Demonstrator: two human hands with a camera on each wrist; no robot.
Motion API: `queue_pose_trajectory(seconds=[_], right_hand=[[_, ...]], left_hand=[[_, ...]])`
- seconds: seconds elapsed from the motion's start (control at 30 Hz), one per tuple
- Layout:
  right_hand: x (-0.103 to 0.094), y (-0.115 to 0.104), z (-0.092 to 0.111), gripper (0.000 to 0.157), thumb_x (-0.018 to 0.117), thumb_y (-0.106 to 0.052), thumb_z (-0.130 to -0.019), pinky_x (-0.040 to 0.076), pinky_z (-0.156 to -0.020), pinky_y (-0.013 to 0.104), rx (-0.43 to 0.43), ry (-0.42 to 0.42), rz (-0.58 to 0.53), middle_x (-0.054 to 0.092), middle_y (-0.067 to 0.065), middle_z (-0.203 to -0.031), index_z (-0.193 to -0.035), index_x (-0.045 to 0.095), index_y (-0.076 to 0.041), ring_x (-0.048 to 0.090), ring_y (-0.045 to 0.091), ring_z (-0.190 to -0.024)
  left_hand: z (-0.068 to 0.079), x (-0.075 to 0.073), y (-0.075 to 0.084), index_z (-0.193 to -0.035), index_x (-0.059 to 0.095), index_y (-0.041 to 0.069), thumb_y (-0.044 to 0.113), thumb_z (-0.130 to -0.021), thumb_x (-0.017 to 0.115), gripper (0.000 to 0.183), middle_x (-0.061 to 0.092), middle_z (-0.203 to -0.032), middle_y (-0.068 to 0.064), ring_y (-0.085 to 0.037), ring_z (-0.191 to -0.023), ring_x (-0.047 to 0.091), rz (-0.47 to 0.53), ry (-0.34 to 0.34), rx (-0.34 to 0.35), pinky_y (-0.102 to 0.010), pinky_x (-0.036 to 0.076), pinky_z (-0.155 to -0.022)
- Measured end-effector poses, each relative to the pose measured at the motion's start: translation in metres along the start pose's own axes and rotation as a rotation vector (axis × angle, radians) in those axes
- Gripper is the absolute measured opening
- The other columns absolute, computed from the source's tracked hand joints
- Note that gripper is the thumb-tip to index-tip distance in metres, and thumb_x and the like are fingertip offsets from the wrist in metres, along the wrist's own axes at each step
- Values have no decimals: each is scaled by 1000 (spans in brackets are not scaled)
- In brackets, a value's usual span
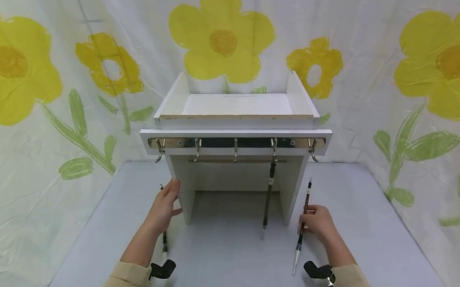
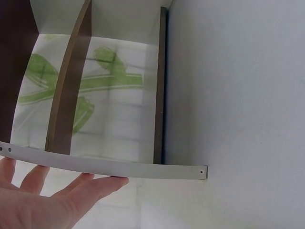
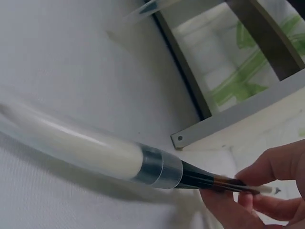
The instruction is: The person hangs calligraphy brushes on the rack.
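Note:
In the head view, a white shelf point(image 1: 233, 119) stands on the table with a metal hook rail point(image 1: 217, 140) across its front. My left hand point(image 1: 162, 207) rests its extended fingers against the outer face of the left side panel point(image 2: 114, 168). Past the shelf's right side, my right hand point(image 1: 317, 222) pinches a calligraphy brush point(image 1: 301, 234) by its dark handle. This brush points down, its hanging loop up, and pale bristles sit in a clear cap point(image 3: 95, 143). A second brush point(image 1: 269, 193) hangs from a hook right of the middle.
Another brush point(image 1: 165, 242) lies on the table point(image 1: 221, 270), partly hidden behind my left hand. A flower-printed white curtain point(image 1: 358, 48) encloses the back and sides. Black wrist mounts point(image 1: 318, 270) stick out from both sleeves.

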State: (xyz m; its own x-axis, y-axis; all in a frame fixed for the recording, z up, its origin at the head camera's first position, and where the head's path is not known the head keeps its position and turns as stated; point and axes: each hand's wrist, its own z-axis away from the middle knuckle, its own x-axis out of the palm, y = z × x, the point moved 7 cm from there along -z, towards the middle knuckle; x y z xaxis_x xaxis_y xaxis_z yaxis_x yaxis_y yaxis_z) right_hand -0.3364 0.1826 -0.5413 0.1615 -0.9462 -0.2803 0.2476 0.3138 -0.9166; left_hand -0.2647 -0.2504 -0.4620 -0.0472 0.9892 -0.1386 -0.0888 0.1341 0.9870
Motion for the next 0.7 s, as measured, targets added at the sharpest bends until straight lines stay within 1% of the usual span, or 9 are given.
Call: queue_pose_trajectory(seconds=[0.13, 0.27, 0.4, 0.5, 0.57, 0.7], right_hand=[[-1, -1, 1, 57, 56, 5, -97, 64, -72, 40, 6, -19, -93, 63, 32, -119, -146, 29, 16, 73, 23, -85], [-2, -8, 4, 62, 57, 5, -98, 64, -74, 39, -10, -15, -137, 65, 31, -123, -150, 25, 11, 74, 23, -90], [-6, -18, 8, 64, 60, 4, -98, 64, -76, 40, -59, 8, -167, 63, 31, -124, -152, 25, 6, 73, 24, -93], [-9, -23, 10, 63, 61, 2, -98, 64, -78, 41, -98, 23, -194, 63, 32, -125, -152, 29, 5, 73, 29, -98], [-10, -24, 12, 62, 63, 0, -98, 63, -79, 41, -107, 24, -208, 64, 30, -125, -151, 31, 3, 73, 31, -102], [-11, -23, 14, 62, 64, -4, -99, 63, -81, 41, -115, 10, -218, 66, 26, -126, -152, 31, 0, 71, 34, -108]], left_hand=[[0, 1, 1, -164, 7, 16, 67, -101, 34, 85, 7, -170, -12, -41, -154, 17, -1, -1, -6, -63, 38, -112], [0, 1, 2, -164, 7, 17, 66, -101, 33, 84, 9, -170, -12, -41, -154, 18, -4, 1, -8, -63, 38, -112], [-1, 1, 5, -164, 8, 17, 66, -102, 34, 84, 9, -170, -12, -41, -154, 17, -1, -6, 1, -63, 38, -112], [-1, 2, 6, -164, 8, 17, 66, -101, 35, 84, 9, -170, -12, -42, -153, 17, 7, -11, 12, -64, 37, -112], [-1, 1, 5, -164, 9, 17, 67, -101, 35, 84, 10, -170, -12, -42, -154, 17, 8, -10, 10, -64, 38, -112], [1, 0, 2, -164, 9, 17, 67, -101, 34, 84, 10, -170, -13, -43, -153, 17, -2, -7, 0, -65, 38, -111]])
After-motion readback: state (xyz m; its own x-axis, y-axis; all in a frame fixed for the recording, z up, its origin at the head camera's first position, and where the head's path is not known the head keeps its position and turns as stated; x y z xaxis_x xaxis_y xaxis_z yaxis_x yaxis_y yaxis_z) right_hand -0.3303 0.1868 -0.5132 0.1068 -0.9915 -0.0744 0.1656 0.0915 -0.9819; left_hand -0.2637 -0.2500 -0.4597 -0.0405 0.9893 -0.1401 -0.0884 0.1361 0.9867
